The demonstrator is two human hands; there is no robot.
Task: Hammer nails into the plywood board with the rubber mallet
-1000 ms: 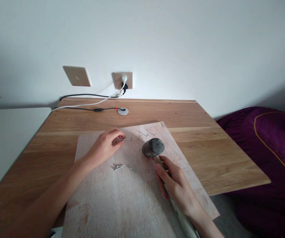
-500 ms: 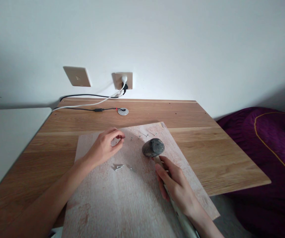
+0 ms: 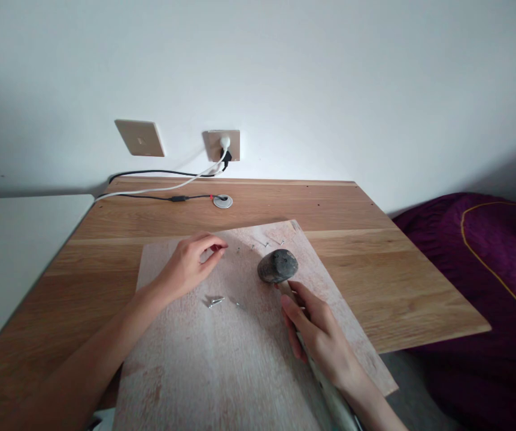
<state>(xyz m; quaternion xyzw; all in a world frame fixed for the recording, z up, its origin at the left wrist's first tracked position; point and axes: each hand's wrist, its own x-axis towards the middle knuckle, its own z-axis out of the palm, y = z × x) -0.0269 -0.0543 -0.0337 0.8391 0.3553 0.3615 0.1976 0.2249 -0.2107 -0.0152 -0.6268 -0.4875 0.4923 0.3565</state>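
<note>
My right hand (image 3: 323,335) is wrapped round the pale handle of a rubber mallet (image 3: 278,266), whose dark head is raised over a whitish wooden board (image 3: 186,371). Thumb and fingers of my left hand (image 3: 194,257) curl together in a pinch above the board's far left part; whatever is between the tips is too small to make out. Just right of those fingertips, several small screws or nails (image 3: 266,244) stand in a row along the far side of the board. A little pile of loose silvery screws (image 3: 215,301) lies nearer to me, with another small one (image 3: 238,304) beside it.
The board rests on a wooden desk (image 3: 419,293). A white surface (image 3: 20,239) borders it at left. White and black cables (image 3: 150,191) run along the back to a wall socket (image 3: 235,145). Purple fabric (image 3: 437,239) bulges at right.
Almost nothing differs. My left fingertips have shifted very slightly to the right; the mallet stays raised in my right hand.
</note>
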